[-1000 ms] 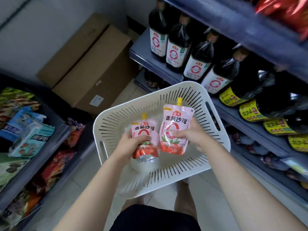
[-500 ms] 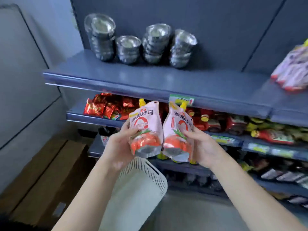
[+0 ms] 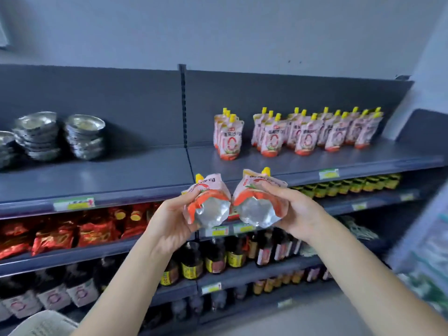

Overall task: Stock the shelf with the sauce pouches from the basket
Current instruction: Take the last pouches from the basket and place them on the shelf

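I hold two pink sauce pouches with yellow caps, their silver bottoms turned toward me. My left hand (image 3: 171,220) grips the left pouch (image 3: 208,202). My right hand (image 3: 297,212) grips the right pouch (image 3: 258,202). Both pouches hover just in front of the top shelf's (image 3: 145,175) front edge. Several identical pouches (image 3: 303,132) stand upright in rows on the right half of that shelf. The white basket (image 3: 41,323) shows only as a corner at the bottom left.
Stacks of foil bowls (image 3: 60,137) stand on the left of the top shelf. Red packets (image 3: 60,234) fill the shelf below, dark sauce bottles (image 3: 218,258) the ones under it. Bare shelf surface lies between the bowls and the standing pouches.
Both hands lifted a pouch each out of the basket and raised them to the top shelf. My view swung up and right, so the standing pouches came into sight.
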